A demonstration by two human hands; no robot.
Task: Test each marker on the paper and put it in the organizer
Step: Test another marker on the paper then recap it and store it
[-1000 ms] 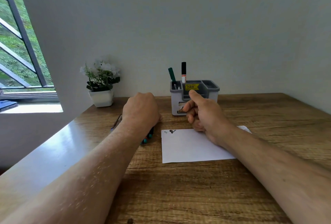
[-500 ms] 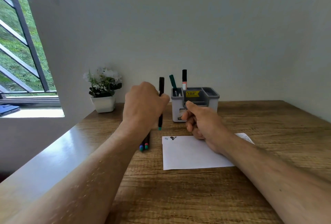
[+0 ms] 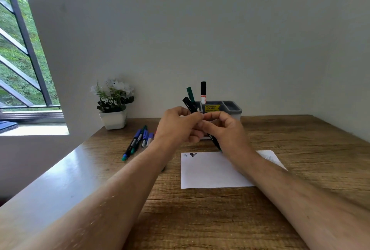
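1. One paper point(image 3: 210, 171) lies at the desk's point(image 3: 200, 219) middle, bearing two small marks.
2. Above it, left hand point(image 3: 178, 127) and right hand point(image 3: 226, 131) both pinch one black marker point(image 3: 190, 104) — tilted.
3. Left: several loose markers point(image 3: 138, 142), count unclear.
4. Far edge — one organizer point(image 3: 230, 107) holding two markers.

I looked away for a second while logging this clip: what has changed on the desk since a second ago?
The left hand lifted a black marker off the desk and brought it to the middle; the right hand left the paper and now grips the marker too. The loose markers, the two in the organizer and the plant stayed put.
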